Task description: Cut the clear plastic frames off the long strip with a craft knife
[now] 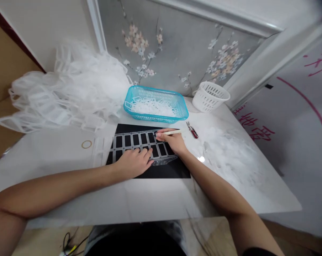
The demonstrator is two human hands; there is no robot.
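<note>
A translucent plastic grid sheet [135, 140] with rows of rectangular windows lies on a black mat [166, 170] in the middle of the white table. My left hand [134, 161] rests flat on the sheet's near edge, fingers stretched over it. My right hand [173, 142] is closed round a thin cream-coloured pen-like tool [171, 132], its tip touching the sheet's far right part.
A turquoise basket [182, 110] of white plastic bits stands behind the mat. A white round basket [210, 96] is at the back right. Small red-handled clippers [192, 130] lie beside the mat. White scraps [227, 149] cover the right side; a heap of clear plastic frames [67, 89] fills the left.
</note>
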